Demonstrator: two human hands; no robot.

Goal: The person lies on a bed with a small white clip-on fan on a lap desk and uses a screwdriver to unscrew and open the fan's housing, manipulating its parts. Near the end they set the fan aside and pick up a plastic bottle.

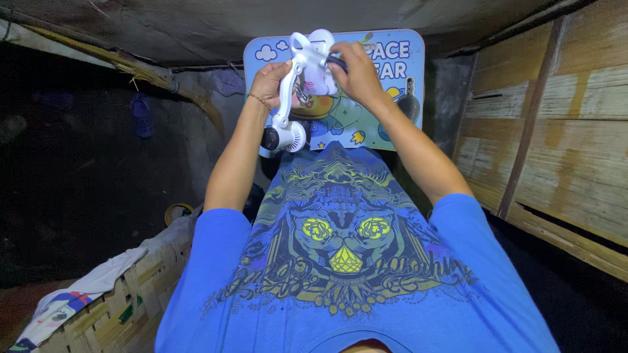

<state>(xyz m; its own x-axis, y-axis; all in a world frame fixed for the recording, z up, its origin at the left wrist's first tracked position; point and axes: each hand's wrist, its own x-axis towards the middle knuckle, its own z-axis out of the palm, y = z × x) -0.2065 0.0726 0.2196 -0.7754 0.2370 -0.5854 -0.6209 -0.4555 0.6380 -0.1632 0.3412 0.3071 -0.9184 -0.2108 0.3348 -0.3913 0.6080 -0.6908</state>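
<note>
Both hands hold 1 white handheld fan up before the blue cartoon board: the left hand grips its handle, and the right hand pinches a small white casing at its upper end. It seems a fitting step; next needs steady alignment. Its long axis runs near-vertical, round head lowest, toward the board's bottom edge.

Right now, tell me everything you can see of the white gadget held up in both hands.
The white gadget looks like glossy plastic: a long curved arm with a round, ribbed, fan-like head with a dark centre at its lower end and a loop at the top. It is held up near upright in front of a blue cartoon board. The left hand grips its arm; the right hand holds the top, beside a pale rounded part. What the pale part is cannot be told.
</note>
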